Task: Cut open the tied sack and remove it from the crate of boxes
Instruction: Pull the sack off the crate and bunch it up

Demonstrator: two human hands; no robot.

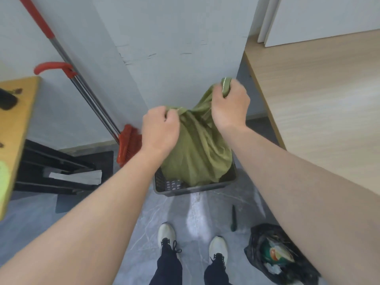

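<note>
At the bottom of the frame, two white shoes (pixel 166 235) stand on the grey marbled floor (pixel 144 233), with open floor between them and the crate. At lower right, a black bag (pixel 257 241) of mixed refuse lies on the floor, and a dark green-handled tool (pixel 234 220) lies just left of it, well apart from both hands. Both bare forearms extend from the lower corners toward the centre. The dark plastic crate (pixel 185 190) sits on the floor at centre, its far side close to the white wall corner (pixel 174 58); its near rim and perforated left wall are exposed. The green sack (pixel 195 149) rises out of the crate, covering its contents, so the boxes are not visible. The left hand (pixel 159 128) is closed in a fist on a gathered fold at the sack's upper left edge. The right hand (pixel 231 104) is higher, closed around a bunched strip of the sack's top, which protrudes above the fingers (pixel 236 87). The fabric is stretched taut between the two grips. To the right, a light wooden surface (pixel 318 99) borders the crate closely, limiting room on that side. To the left, a red broom (pixel 127 142) leans on the wall near the crate, beside a black rack (pixel 51 169) and a yellow tabletop (pixel 16 124) at the left edge.
</note>
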